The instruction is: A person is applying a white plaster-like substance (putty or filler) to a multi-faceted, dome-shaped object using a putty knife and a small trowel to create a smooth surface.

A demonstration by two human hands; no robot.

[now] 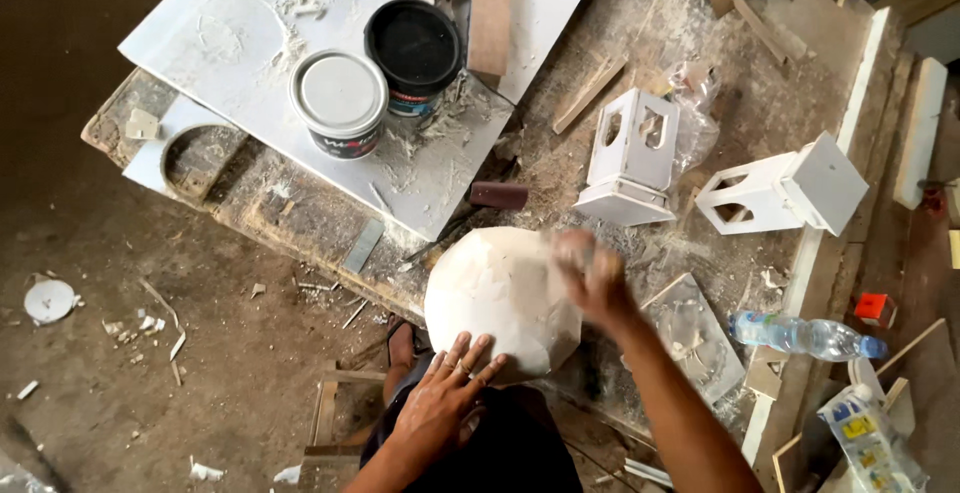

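Head view, looking straight down. White faceted panel [500, 298], roughly round with angled edges, sits at the near edge of the workbench [640, 43], partly overhanging toward the person's lap. No clear long axis; it is about as wide as it is deep.

Left hand [445, 393] lies flat on the panel's near lower edge, fingers [470, 358] spread and pointing up and away from the body, palm down, pressing rather than gripping. Right hand [590, 273] rests on the panel's far right edge, blurred by motion; it looks closed around something small, but what it holds cannot be told. The two hands are apart, one at each end of a diagonal across the panel, left near the body, right farther out on the bench side. The panel lies directly ahead of the person, between both hands; both touch it, so neither is nearer.

Around it: dark brown block [498, 194] just beyond the panel's far edge. Two white lantern-shaped wooden boxes, one upright [630, 158], one tipped on its side [785, 193], farther right. White board [250, 33] at upper left carries an open black tub [413, 48] and a white-lidded tub [339, 98], touching. Plastic water bottle [800, 335] lies at the right edge. Sawdust and scraps cover the bench.
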